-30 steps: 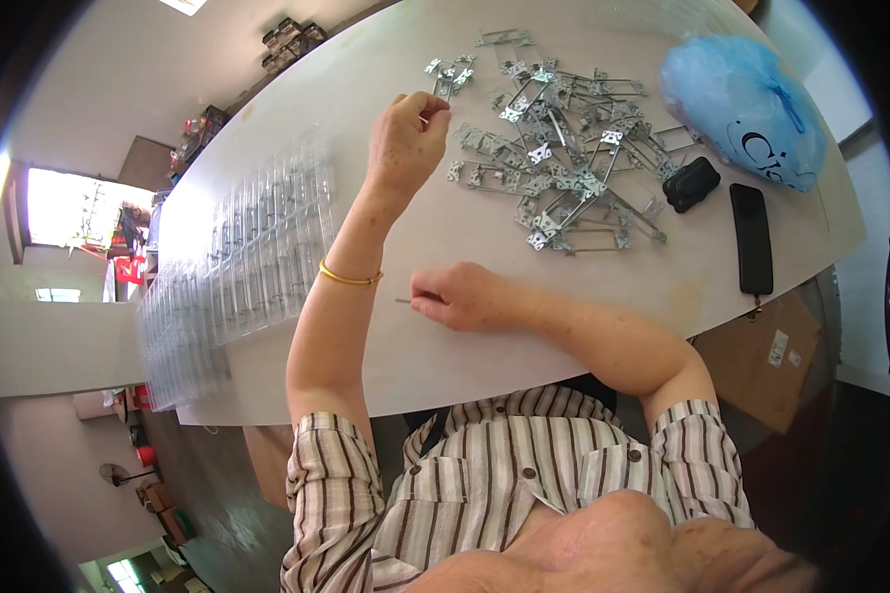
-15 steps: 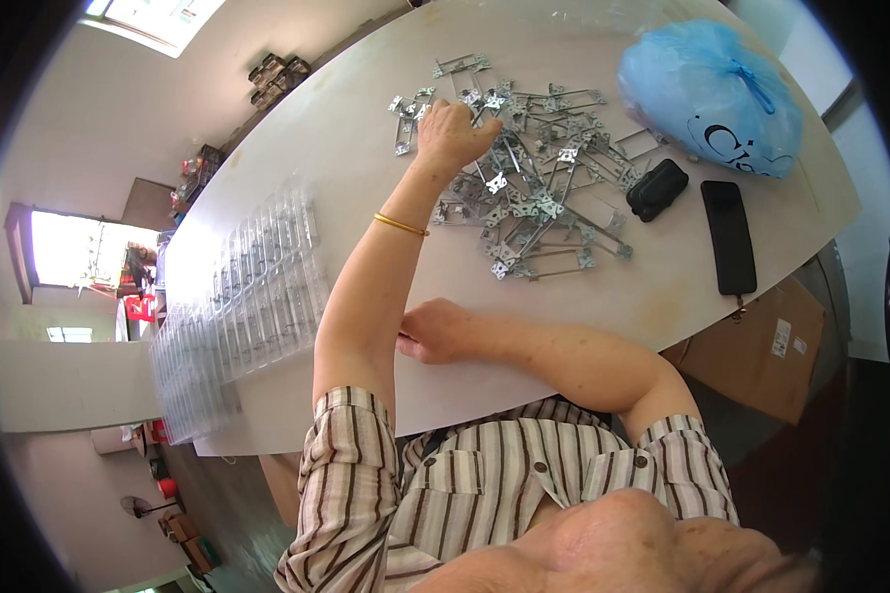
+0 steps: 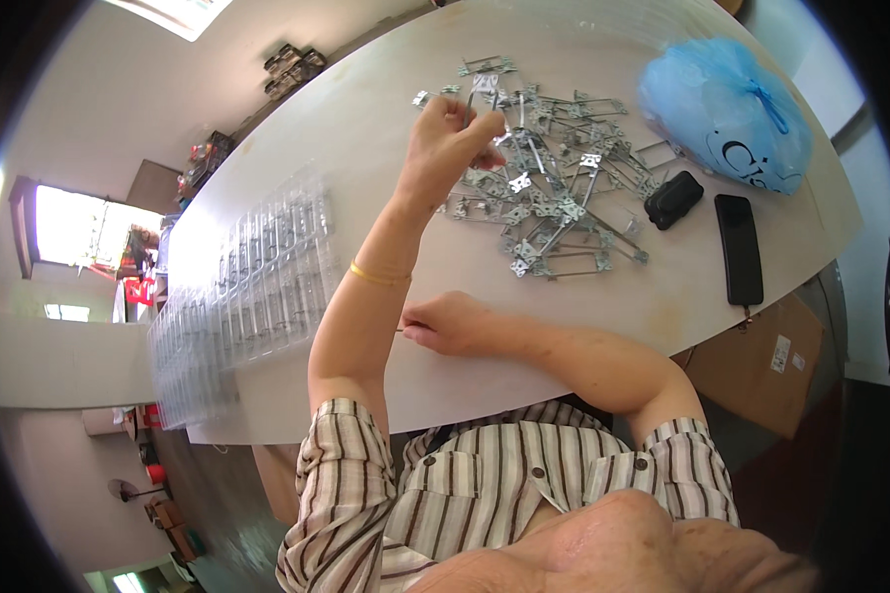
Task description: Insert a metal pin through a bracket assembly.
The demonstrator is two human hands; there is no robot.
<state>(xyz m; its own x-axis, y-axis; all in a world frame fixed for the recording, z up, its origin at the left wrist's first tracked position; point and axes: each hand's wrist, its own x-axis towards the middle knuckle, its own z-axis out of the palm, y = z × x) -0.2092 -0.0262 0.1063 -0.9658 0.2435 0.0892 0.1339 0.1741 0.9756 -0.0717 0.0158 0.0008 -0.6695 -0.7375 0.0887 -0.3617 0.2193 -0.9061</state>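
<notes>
A loose pile of silvery metal brackets (image 3: 564, 203), thin rods with cut-out plates at their ends, covers the middle of the table. Over its left edge, my left hand (image 3: 447, 148) pinches one metal bracket (image 3: 485, 85), whose plate and rods stick up past the fingers. My right hand (image 3: 452, 323) rests on the table nearer to me, fingers curled closed. A thin dark tip shows at its fingertips; the rest is hidden. Left of my left forearm lie clear plastic trays (image 3: 267, 267) with rows of similar metal parts in them.
A tied blue plastic bag (image 3: 727, 114) stands at the far right of the white table (image 3: 653, 296). Near it lie a black case (image 3: 673, 200) and a black phone (image 3: 739, 249). A cardboard box (image 3: 756, 361) sits below the table's right edge.
My left hand has risen from the pile and come slightly nearer, now with a bracket in its fingers. My right hand has stayed almost in place.
</notes>
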